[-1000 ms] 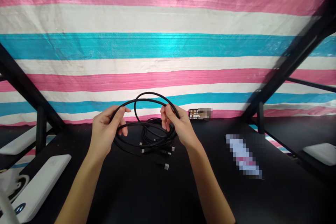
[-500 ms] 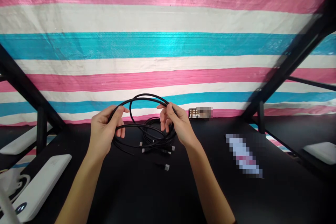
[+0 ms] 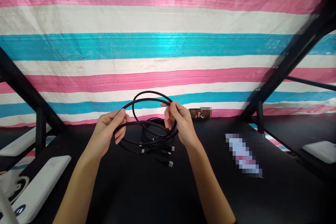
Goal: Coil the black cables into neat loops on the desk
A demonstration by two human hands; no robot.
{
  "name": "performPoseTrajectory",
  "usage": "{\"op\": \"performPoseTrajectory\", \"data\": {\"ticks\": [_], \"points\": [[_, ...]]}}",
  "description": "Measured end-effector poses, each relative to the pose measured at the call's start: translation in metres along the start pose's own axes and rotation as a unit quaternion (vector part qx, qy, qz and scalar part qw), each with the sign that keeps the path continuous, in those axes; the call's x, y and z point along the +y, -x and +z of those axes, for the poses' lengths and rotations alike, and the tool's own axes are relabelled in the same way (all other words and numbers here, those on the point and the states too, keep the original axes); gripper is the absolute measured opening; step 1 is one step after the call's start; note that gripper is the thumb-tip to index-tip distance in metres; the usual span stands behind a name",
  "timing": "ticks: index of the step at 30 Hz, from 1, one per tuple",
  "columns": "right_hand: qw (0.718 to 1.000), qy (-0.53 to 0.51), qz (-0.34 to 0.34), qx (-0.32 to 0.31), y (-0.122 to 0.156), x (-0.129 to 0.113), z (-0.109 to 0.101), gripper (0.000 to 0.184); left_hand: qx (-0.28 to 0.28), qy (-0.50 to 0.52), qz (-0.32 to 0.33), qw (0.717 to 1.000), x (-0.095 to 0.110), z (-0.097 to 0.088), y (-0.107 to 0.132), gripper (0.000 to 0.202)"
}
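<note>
A black cable (image 3: 149, 99) is held up in loose loops between my two hands. My left hand (image 3: 107, 129) pinches the loops at their left side, thumb against fingers. On the other side, my right hand (image 3: 180, 120) grips them between thumb and curled fingers. Behind and below the loops, a pile of coiled black cables (image 3: 154, 133) rests on the black table (image 3: 141, 196), with several light-coloured plugs at its front. Closer to me, a single plug (image 3: 170, 163) lies on the table; its cord blends into the dark surface.
A phone (image 3: 195, 113) with a lit screen leans at the back by the striped sheet (image 3: 168, 45). On the right is a blurred pale packet (image 3: 244, 155). A long white device (image 3: 44, 185) and a white cord (image 3: 22, 185) sit at the left. Black frame bars (image 3: 286, 59) slope at both sides.
My left hand has shifted slightly right, and my right hand slightly right too. The rear loop has risen a little. The single plug has moved right and away. The phone's picture has changed.
</note>
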State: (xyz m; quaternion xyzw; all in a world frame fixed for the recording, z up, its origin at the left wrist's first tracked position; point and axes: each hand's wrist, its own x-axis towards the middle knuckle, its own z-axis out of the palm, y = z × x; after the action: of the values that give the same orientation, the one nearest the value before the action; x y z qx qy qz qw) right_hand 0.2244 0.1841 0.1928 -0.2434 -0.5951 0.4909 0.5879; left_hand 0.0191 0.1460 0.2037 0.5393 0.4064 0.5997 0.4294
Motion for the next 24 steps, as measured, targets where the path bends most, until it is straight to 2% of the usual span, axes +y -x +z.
{"op": "performPoseTrajectory", "data": {"ticks": [5,7,10,12,15,18,21,23,24], "points": [[1.0,0.003,-0.005,0.013,0.001,-0.001,0.0,0.036,-0.048,0.013,-0.036,0.998,0.0,0.001,-0.001,0.046],[1.0,0.003,-0.007,0.021,0.001,-0.001,0.0,0.035,-0.098,0.032,-0.077,0.992,0.0,-0.001,-0.001,0.056],[0.999,-0.001,-0.013,0.035,0.0,0.0,0.0,0.034,-0.192,0.047,-0.162,0.967,0.002,-0.003,0.002,0.066],[0.997,-0.002,-0.024,0.068,-0.002,0.0,-0.003,0.034,-0.204,0.039,-0.186,0.96,0.004,-0.004,0.002,0.06],[0.985,0.001,-0.047,0.164,-0.006,-0.003,-0.016,0.036,-0.14,0.01,-0.158,0.977,0.006,-0.007,0.0,0.048],[0.96,-0.011,-0.09,0.265,-0.009,-0.009,-0.038,0.041,-0.057,-0.014,-0.099,0.993,0.006,-0.016,-0.006,0.048],[0.939,-0.007,-0.129,0.318,-0.009,-0.02,-0.058,0.039,0.043,-0.019,-0.034,0.998,0.005,-0.028,-0.011,0.044],[0.928,0.001,-0.142,0.345,-0.007,-0.028,-0.066,0.038,0.068,-0.04,0.008,0.997,0.006,-0.039,-0.012,0.043],[0.919,0.001,-0.147,0.365,-0.006,-0.033,-0.068,0.037,0.054,-0.068,0.028,0.996,0.007,-0.045,-0.011,0.043]]}}
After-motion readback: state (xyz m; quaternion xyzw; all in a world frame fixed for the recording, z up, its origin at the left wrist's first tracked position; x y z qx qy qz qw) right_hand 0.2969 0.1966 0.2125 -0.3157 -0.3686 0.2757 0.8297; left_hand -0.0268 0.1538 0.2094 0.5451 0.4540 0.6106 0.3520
